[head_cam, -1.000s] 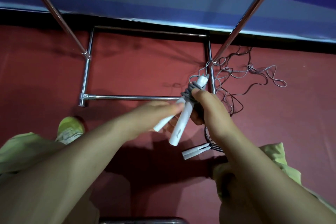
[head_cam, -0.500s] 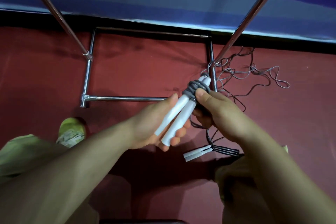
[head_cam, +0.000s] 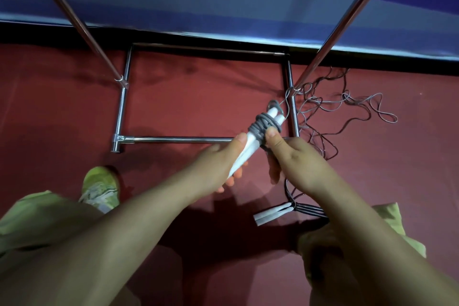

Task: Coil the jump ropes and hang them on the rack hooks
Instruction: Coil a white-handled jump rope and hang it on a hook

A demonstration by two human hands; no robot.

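Note:
Two white jump rope handles lie side by side in my left hand, which grips them from below. Grey rope is wound several turns around their upper part. My right hand pinches the wound rope with thumb on top, fingers curled beneath. A second jump rope with white handles and dark cords lies on the floor below my right wrist. The chrome rack stands ahead, its base frame on the floor. No hooks are visible.
Loose grey and dark rope lies tangled on the red floor right of the rack base. Two slanted rack poles rise toward me. A blue wall runs behind. My green shoe is at lower left.
Both hands rose slightly toward the rack. My left hand shifted from pinching the handles to cupping them from below. The grey turns sit tighter on the handles.

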